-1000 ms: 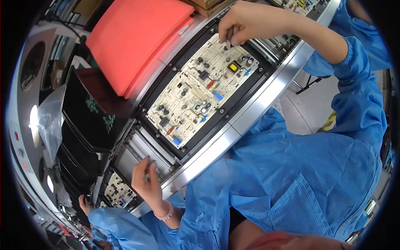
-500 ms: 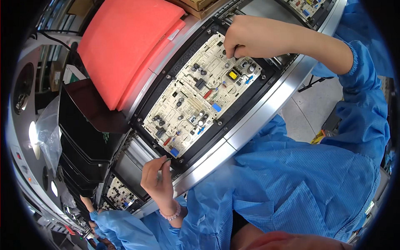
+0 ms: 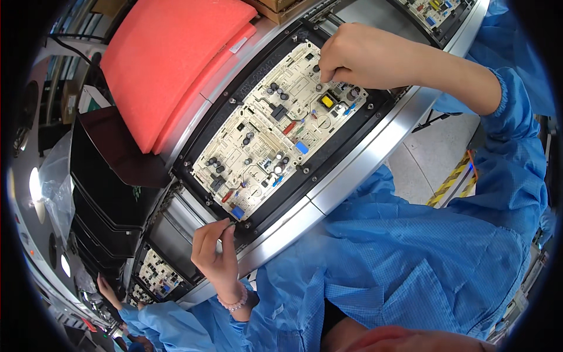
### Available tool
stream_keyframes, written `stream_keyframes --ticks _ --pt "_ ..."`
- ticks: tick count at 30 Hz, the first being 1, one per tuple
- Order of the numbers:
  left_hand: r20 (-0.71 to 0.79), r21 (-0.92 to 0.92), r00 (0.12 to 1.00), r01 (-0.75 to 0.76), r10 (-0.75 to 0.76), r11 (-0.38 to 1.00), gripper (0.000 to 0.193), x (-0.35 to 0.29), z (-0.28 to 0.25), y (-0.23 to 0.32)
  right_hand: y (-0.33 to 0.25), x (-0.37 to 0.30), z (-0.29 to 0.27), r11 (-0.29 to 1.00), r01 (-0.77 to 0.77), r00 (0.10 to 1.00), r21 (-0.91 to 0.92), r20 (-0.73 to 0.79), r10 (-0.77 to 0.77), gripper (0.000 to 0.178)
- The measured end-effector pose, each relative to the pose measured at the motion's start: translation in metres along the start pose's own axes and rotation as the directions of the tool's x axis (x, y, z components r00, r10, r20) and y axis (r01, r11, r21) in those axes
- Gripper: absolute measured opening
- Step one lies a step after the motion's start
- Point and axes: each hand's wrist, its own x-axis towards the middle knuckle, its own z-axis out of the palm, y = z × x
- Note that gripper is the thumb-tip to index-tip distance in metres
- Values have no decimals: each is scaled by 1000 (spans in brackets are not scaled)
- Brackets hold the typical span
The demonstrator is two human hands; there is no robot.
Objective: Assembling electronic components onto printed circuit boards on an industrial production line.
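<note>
On a black carrier frame, populated circuit board, right hand curled over it, left hand half-curled beside, any grasp unclear

Red foam sheets: stacked, white label near the right edge. Brown box just beyond their upper right corner. Black trays in an overlapping row, below the foam; clear plastic bag along their left side. Black cable, upper left. Pale floor at right; yellow-and-black striped band there.
</note>
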Motion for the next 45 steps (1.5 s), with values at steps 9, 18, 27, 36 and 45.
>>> stream_keyframes --ticks 9,18,27,36,45 --pt "12 -36 1000 25 -25 999 14 -2 -1 -1 5 -5 2 998 -20 999 59 -46 23 12" --pt "6 -12 1000 2 -1 1000 14 -3 -3 -5 3 -8 7 999 21 998 28 -66 -19 11" --pt "20 -10 999 49 -49 999 16 -6 -6 -7 -9 -5 11 976 -43 998 -215 -50 33 12" --pt "21 -16 999 45 -44 999 17 -12 -10 -8 -16 3 1 937 -19 990 -349 122 65 20" --pt "31 -8 1000 -2 3 1000 13 -15 -11 -12 -29 6 -19 964 46 979 -263 203 8 11"
